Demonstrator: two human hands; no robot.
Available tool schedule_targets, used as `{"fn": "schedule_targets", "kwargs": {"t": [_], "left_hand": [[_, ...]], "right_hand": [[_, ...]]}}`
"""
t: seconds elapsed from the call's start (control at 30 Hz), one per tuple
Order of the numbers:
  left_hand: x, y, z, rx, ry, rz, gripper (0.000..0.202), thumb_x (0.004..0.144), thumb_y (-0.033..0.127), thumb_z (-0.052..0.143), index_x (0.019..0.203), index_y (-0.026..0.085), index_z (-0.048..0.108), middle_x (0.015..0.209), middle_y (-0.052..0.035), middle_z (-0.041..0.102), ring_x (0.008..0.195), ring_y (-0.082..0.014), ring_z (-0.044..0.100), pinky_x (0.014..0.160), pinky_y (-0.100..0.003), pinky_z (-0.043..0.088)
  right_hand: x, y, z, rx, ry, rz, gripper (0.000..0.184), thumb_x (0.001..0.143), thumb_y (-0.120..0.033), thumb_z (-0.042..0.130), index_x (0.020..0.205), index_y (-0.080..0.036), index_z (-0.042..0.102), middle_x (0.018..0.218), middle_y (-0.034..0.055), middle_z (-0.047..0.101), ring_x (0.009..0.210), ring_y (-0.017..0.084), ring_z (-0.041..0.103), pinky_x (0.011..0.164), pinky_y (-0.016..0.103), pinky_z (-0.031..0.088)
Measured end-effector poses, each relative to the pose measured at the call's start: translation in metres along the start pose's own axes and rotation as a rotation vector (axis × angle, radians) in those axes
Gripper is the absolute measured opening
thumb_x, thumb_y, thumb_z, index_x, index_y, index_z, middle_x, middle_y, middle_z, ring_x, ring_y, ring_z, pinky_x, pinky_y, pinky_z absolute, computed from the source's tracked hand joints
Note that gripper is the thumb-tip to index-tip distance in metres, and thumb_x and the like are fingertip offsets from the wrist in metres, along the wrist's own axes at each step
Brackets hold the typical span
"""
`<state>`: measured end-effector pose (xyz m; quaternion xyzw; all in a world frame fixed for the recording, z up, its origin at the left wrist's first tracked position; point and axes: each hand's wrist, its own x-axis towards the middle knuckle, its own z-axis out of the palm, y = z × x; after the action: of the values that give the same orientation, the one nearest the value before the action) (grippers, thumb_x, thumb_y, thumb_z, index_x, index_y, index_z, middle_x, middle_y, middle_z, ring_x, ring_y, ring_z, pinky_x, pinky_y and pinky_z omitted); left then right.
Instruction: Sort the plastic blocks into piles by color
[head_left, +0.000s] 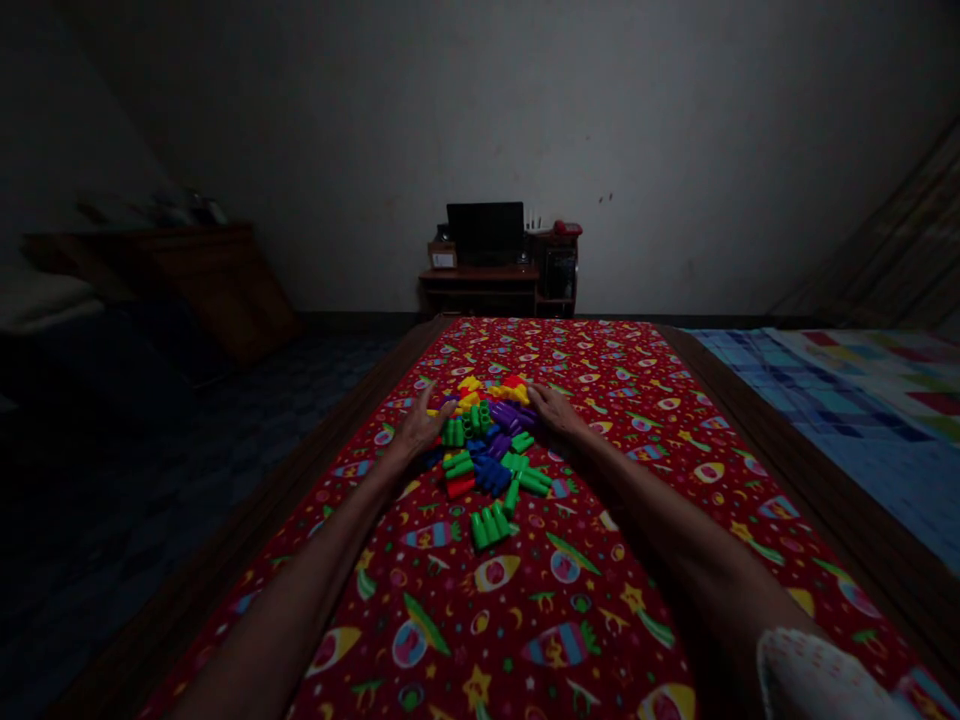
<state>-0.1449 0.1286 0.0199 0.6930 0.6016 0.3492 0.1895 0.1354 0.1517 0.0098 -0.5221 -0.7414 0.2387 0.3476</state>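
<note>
The toy blocks (492, 474) lie in a loose heap at the centre of the frame, on a red cloth (495, 625) printed with rockets, stars and planets. In this heap, the yellow blocks (469, 384) are mostly at the upper edge, the purple blocks (511, 416) are at the upper right, and the blue ones are in the middle. One red block (460, 487) is at the lower left, just below a green one, and another green block (490, 526) lies nearest to the bottom of the frame, a little apart from the others. The two hands are apart from each other, with the heap between them. The left hand (421, 425) is at the left side of the heap, its thumb spread away from the fingers and reaching to the green blocks. The right hand (553, 410) is at the right side, its fingertips at the yellow and purple blocks; whether it grips one, I cannot tell. A pale sleeve (817, 675) shows at the lower right. At the upper centre, a dark screen (485, 232) stands on a desk (480, 272) before the grey wall (360, 130).
</note>
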Motion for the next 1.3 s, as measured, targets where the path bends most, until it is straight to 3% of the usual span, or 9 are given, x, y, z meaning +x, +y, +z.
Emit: {"fn": "schedule_targets", "kwargs": {"t": [0.23, 0.43, 0.57, 0.67, 0.83, 0.93, 1.03, 1.13, 1.3], "left_hand": [[0.045, -0.007, 0.0, -0.03, -0.158, 0.082, 0.064, 0.085, 0.066, 0.041, 0.132, 0.024, 0.053, 0.14, -0.0105, 0.053, 0.136, -0.0276, 0.041, 0.112, -0.047, 0.031], [0.084, 0.005, 0.008, 0.042, -0.425, 0.191, 0.058, 0.083, 0.063, 0.046, 0.109, 0.016, 0.067, 0.116, -0.0089, 0.069, 0.12, -0.032, 0.055, 0.103, -0.046, 0.042], [0.069, 0.028, 0.007, 0.06, -0.61, 0.299, 0.056, 0.088, 0.06, 0.039, 0.107, 0.016, 0.069, 0.111, -0.0057, 0.071, 0.115, -0.028, 0.058, 0.101, -0.04, 0.043], [0.033, 0.046, -0.003, 0.102, -0.682, 0.423, 0.056, 0.092, 0.057, 0.034, 0.125, 0.021, 0.06, 0.129, -0.0055, 0.063, 0.12, -0.0247, 0.056, 0.102, -0.036, 0.042], [-0.054, 0.064, -0.025, 0.325, -0.58, 0.715, 0.053, 0.093, 0.05, 0.044, 0.143, 0.031, 0.041, 0.149, -0.0053, 0.043, 0.137, -0.0254, 0.038, 0.113, -0.046, 0.028], [-0.108, 0.061, -0.03, 0.489, -0.447, 0.758, 0.063, 0.086, 0.051, 0.058, 0.144, 0.038, 0.036, 0.157, -0.004, 0.029, 0.143, -0.0347, 0.022, 0.111, -0.065, 0.017], [-0.146, 0.05, -0.031, 0.589, -0.337, 0.773, 0.07, 0.084, 0.045, 0.064, 0.146, 0.038, 0.033, 0.159, -0.0047, 0.023, 0.144, -0.0389, 0.015, 0.109, -0.072, 0.009], [-0.156, 0.035, -0.03, 0.63, -0.187, 0.721, 0.065, 0.087, 0.034, 0.061, 0.145, 0.039, 0.033, 0.16, -0.0043, 0.019, 0.145, -0.0388, 0.01, 0.11, -0.071, 0.008], [-0.122, 0.008, -0.026, 0.579, 0.008, 0.588, 0.076, 0.085, 0.04, 0.063, 0.149, 0.036, 0.024, 0.162, -0.008, 0.007, 0.146, -0.0386, 0.003, 0.11, -0.069, 0.011]], "right_hand": [[-0.002, -0.056, 0.05, 0.135, -0.151, -0.115, 0.049, 0.095, -0.051, 0.038, 0.127, -0.02, 0.06, 0.127, 0.0096, 0.063, 0.117, 0.025, 0.057, 0.103, 0.041, 0.04], [-0.009, -0.068, 0.036, 0.235, -0.132, -0.262, 0.051, 0.093, -0.054, 0.042, 0.129, -0.023, 0.059, 0.124, 0.0058, 0.065, 0.116, 0.022, 0.059, 0.1, 0.036, 0.043], [0.027, -0.047, 0.01, 0.153, 0.047, -0.104, 0.047, 0.094, -0.049, 0.042, 0.127, -0.021, 0.061, 0.126, 0.0083, 0.064, 0.119, 0.024, 0.056, 0.104, 0.039, 0.04], [0.058, -0.035, 0.009, 0.066, -0.008, -0.028, 0.047, 0.094, -0.049, 0.042, 0.13, -0.023, 0.058, 0.132, 0.0073, 0.06, 0.126, 0.025, 0.051, 0.108, 0.041, 0.035], [0.074, -0.045, 0.042, -0.063, -0.216, 0.013, 0.043, 0.091, -0.051, 0.049, 0.114, -0.02, 0.068, 0.12, 0.0085, 0.067, 0.114, 0.026, 0.06, 0.102, 0.039, 0.04], [0.054, -0.061, 0.055, -0.074, -0.325, -0.1, 0.044, 0.089, -0.055, 0.051, 0.096, -0.019, 0.074, 0.101, 0.007, 0.073, 0.101, 0.026, 0.065, 0.094, 0.036, 0.045], [0.025, -0.075, 0.05, 0.017, -0.503, -0.258, 0.052, 0.093, -0.058, 0.04, 0.101, -0.018, 0.073, 0.099, 0.0048, 0.073, 0.094, 0.023, 0.066, 0.087, 0.033, 0.048], [0.012, -0.087, 0.035, 0.142, -0.584, -0.372, 0.056, 0.096, -0.057, 0.033, 0.116, -0.018, 0.068, 0.111, 0.0041, 0.071, 0.1, 0.021, 0.065, 0.088, 0.03, 0.048], [0.053, -0.095, 0.029, -0.117, -0.284, -0.356, 0.048, 0.099, -0.046, 0.035, 0.132, -0.019, 0.056, 0.127, 0.0077, 0.063, 0.118, 0.021, 0.057, 0.1, 0.032, 0.04]]}}
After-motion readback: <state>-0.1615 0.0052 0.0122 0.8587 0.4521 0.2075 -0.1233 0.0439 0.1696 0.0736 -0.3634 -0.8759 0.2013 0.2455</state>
